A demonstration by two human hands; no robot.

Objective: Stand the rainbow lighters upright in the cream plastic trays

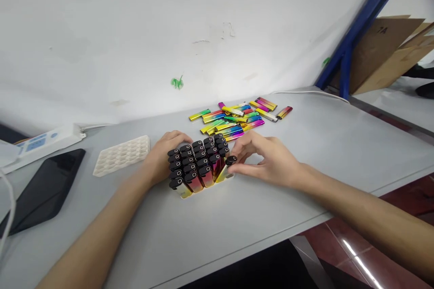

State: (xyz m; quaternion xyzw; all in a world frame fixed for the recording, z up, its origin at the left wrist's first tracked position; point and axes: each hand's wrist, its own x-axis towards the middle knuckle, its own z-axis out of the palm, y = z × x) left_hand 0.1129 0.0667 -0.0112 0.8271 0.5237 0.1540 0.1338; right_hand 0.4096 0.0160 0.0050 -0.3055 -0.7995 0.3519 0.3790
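Observation:
A block of several rainbow-coloured lighters with black caps (200,162) stands upright in a tray on the grey table (237,216). My left hand (162,156) cups the block's left side, fingers curled against it. My right hand (267,160) is at the block's right side, thumb and fingers pinched on one lighter (229,166) that leans at the block's right front corner. A loose heap of more rainbow lighters (237,117) lies flat just behind the block.
An empty white honeycomb tray (122,154) lies to the left. A black phone (44,189) and a white device (44,141) with a cable sit at the far left. Blue shelving (359,27) and cardboard boxes (389,54) stand at the right. The table's front edge runs close below.

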